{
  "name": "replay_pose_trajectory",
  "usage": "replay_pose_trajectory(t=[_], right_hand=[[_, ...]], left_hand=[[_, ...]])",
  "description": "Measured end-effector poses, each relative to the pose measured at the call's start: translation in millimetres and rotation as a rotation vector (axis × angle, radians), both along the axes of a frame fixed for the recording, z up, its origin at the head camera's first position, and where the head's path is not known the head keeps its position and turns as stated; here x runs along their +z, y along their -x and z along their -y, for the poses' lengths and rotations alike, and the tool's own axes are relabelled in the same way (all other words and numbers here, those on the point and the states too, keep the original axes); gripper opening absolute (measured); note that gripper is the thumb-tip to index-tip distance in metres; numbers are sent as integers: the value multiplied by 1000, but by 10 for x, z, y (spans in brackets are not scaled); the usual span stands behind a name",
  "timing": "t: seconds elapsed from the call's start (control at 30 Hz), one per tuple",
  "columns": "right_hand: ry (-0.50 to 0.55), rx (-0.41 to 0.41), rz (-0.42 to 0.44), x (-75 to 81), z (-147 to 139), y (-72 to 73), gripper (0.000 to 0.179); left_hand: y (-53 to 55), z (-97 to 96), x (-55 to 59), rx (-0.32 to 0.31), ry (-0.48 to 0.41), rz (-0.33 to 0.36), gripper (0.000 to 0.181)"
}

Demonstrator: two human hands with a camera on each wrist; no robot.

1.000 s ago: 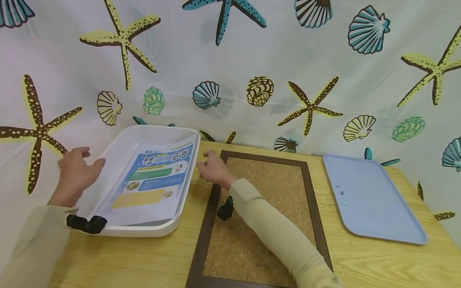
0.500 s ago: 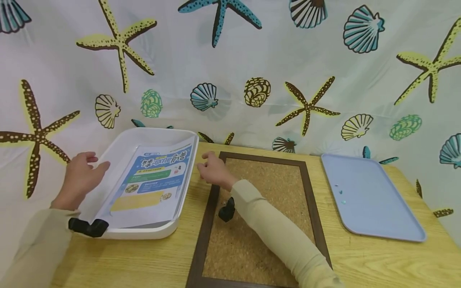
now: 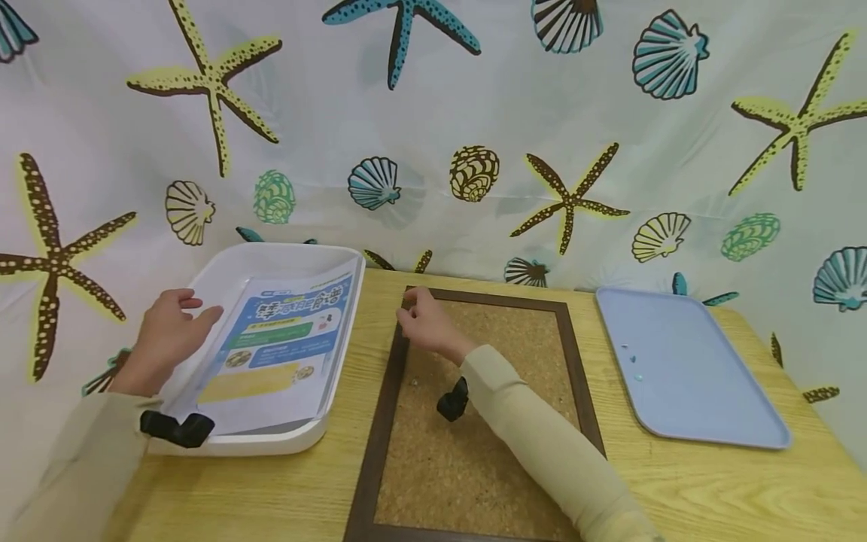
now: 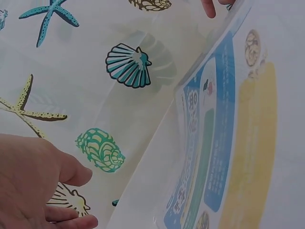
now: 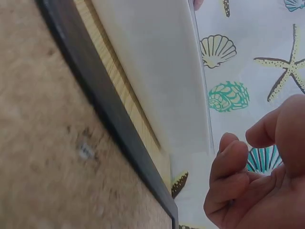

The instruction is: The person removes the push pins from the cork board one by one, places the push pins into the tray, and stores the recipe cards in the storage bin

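In the head view, my left hand hovers over the left side of a white tray, its thumb spread from the fingers and nothing visible between them. Inside the tray lies a printed sheet with blue, green and yellow panels, seemingly in a clear sleeve. My right hand is above the upper left corner of a brown-framed cork board. Its fingers are loosely bent, and the right wrist view shows a gap between thumb and fingertips. I see nothing held there, though the palm is partly hidden.
A light blue tray with several tiny teal pieces near its left edge lies at the right of the wooden table. A small pale spot marks the cork. Behind hangs a curtain printed with shells and starfish.
My right hand has moved right, from the gap beside the white tray to over the board's corner. My left hand has shifted right, farther over the tray. The head view has turned slightly.
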State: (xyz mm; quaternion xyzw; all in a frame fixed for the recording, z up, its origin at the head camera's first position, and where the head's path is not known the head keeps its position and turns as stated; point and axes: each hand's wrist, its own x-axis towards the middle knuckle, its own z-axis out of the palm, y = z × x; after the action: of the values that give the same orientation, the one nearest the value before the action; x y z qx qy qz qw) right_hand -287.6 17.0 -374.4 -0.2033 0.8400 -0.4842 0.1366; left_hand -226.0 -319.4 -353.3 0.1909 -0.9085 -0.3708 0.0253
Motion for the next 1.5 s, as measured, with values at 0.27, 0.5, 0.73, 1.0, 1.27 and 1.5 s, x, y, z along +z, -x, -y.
replay_pose_trajectory(t=[0.27, 0.5, 0.73, 1.0, 1.27, 1.5], right_hand=[[23, -13, -10, -57, -266, -5, 43], [-7, -62, -20, -75, -485, -22, 43], [-22, -147, -15, -76, -729, -43, 42], [-28, -202, -16, -102, -952, -104, 44], [-82, -275, -77, -186, -1056, -178, 44], [-93, -182, -59, -316, -1022, -305, 49]], left_hand=[[16, -242, 77, -99, 3, -13, 70], [36, -383, 23, -184, 5, 14, 72], [143, -550, 51, -249, -11, 26, 74], [243, -776, 64, -349, -43, 16, 72], [243, -871, 20, -420, -11, -27, 72], [31, -911, -95, -451, 59, 8, 73]])
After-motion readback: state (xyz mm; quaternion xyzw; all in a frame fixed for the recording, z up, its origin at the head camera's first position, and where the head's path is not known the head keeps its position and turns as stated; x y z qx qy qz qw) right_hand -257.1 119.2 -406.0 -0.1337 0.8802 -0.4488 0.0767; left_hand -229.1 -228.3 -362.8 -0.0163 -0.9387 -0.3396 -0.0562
